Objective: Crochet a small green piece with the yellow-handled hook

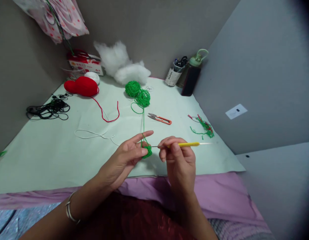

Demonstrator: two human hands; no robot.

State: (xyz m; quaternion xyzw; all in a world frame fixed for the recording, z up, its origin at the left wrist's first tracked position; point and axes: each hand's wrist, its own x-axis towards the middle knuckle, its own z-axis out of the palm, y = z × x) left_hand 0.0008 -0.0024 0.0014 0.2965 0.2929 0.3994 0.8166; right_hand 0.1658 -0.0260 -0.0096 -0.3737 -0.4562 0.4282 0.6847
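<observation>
Between thumb and fingers, my left hand point(127, 155) pinches a small green crochet piece point(147, 152), its index finger stretched out with green yarn looped over it. That strand runs up to two green yarn balls point(138, 93) lying beyond my hands. My right hand point(179, 156) is closed around a crochet hook point(188, 144) with a yellow handle. The hook's thin metal shaft points left and its tip meets the green piece; the loop there is too small to make out.
Thread snips point(159, 119) with orange handles lie past my hands. To the left are a red stuffed shape point(82, 86), black cord point(49, 108) and white yarn point(94, 134). White stuffing point(122, 65), a pen cup point(173, 76) and a bottle point(191, 71) stand behind; yarn scraps point(205, 128) lie right.
</observation>
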